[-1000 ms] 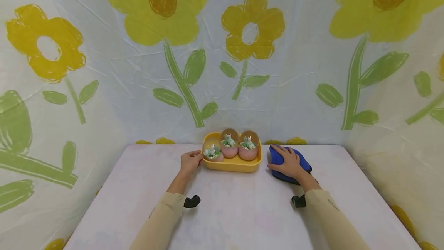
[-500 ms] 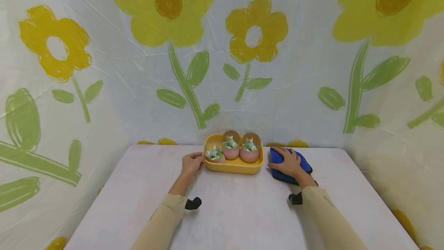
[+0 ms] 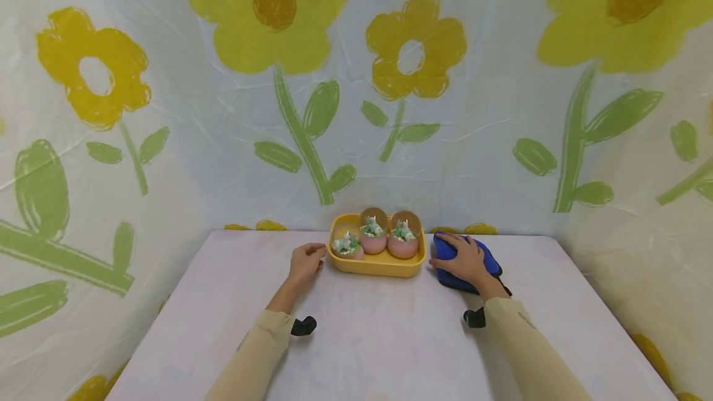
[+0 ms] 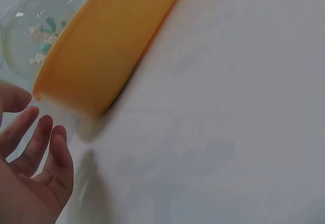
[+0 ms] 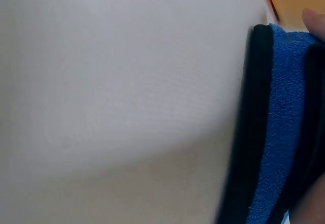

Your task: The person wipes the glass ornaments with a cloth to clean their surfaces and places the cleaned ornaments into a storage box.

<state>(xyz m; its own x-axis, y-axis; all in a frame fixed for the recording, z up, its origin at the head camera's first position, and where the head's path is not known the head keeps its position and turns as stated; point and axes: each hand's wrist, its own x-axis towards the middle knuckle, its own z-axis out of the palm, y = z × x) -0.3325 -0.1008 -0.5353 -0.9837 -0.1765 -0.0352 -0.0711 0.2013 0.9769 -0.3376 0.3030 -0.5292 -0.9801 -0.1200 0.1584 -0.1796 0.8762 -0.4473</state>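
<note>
A yellow tray point(image 3: 375, 268) stands at the back of the table and holds three snow globes point(image 3: 403, 243) with pink bases. Beside its left end is my left hand point(image 3: 304, 263), a little apart from it. In the left wrist view, the fingers point(image 4: 62, 150) are loosely bent near the tray's rim with nothing between them. To the right of the tray lies a folded blue cloth point(image 3: 490, 258) with black edging. My right hand point(image 3: 465, 262) rests on the cloth with spread fingers, the thumb over its left edge. The palm side is hidden.
The pale table point(image 3: 384, 339) runs up to a flower-printed backdrop point(image 3: 473, 166) just behind the tray. Similar printed sheets close off both sides. Black wrist devices point(image 3: 304, 326) stick out from both sleeves.
My left hand has let go of the tray's left end and drawn slightly left. The right hand stays on the cloth. The head view has shifted a little; tray and globes keep their places.
</note>
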